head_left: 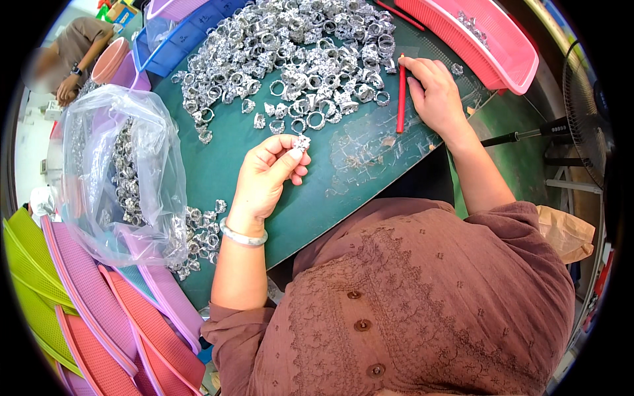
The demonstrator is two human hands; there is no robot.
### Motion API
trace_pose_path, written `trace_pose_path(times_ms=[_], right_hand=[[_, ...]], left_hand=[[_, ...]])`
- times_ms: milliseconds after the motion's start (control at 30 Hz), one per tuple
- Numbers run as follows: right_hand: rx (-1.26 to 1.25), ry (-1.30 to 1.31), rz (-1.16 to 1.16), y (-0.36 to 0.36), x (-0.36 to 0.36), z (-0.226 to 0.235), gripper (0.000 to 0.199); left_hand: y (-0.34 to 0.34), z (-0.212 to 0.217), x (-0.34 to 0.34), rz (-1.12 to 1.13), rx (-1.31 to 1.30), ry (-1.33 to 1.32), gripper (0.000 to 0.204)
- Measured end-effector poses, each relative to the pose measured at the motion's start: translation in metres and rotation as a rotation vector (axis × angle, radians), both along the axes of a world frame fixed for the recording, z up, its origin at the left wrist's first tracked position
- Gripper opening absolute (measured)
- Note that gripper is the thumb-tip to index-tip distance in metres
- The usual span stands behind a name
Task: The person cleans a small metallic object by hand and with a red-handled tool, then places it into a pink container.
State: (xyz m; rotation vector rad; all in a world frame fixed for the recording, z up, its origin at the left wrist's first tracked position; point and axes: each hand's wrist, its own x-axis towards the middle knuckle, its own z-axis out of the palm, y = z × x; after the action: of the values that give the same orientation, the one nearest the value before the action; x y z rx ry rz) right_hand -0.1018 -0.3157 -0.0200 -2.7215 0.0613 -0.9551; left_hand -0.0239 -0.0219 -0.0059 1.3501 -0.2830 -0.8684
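My left hand (264, 173) pinches a silver-coloured ring (302, 143) with an ornate top between thumb and fingers, just above the green table. On the right, the curled fingers of my right hand (432, 92) are at the upper end of a slim red pencil-like stick (401, 105), which points toward me. Part of the grip is hidden, but the index fingertip touches the stick. Beyond both hands spreads a large heap of similar silver rings (277, 53), with a few loose ones at its near edge.
A pink basket (508, 66) stands at the far right, near another red stick (399, 14). At the left are a clear plastic bag (158, 158) with rings, a blue basket (158, 59) and stacked coloured baskets (86, 284). A fan (584, 119) stands right; another person (82, 49) sits far left.
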Motion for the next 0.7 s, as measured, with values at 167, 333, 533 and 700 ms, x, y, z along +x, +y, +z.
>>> trace_pose_path(times_ms=[167, 333, 533, 700], right_hand=[[-0.007, -0.008, 0.003, -0.0011, 0.0004, -0.0015, 0.028], [0.006, -0.007, 0.0, 0.0, -0.0004, -0.0008, 0.028], [0.015, -0.012, 0.006, -0.0006, -0.0006, -0.001, 0.029], [0.024, -0.006, 0.012, -0.0002, -0.0013, -0.0002, 0.029]], left_hand=[[0.0, 0.0003, -0.0003, 0.002, 0.004, -0.002, 0.011], [-0.0003, 0.0001, -0.0005, 0.008, 0.015, -0.006, 0.012], [0.0006, -0.0029, 0.0001, 0.005, -0.002, -0.006, 0.012], [0.0002, -0.0018, -0.0005, 0.001, -0.022, -0.011, 0.012]])
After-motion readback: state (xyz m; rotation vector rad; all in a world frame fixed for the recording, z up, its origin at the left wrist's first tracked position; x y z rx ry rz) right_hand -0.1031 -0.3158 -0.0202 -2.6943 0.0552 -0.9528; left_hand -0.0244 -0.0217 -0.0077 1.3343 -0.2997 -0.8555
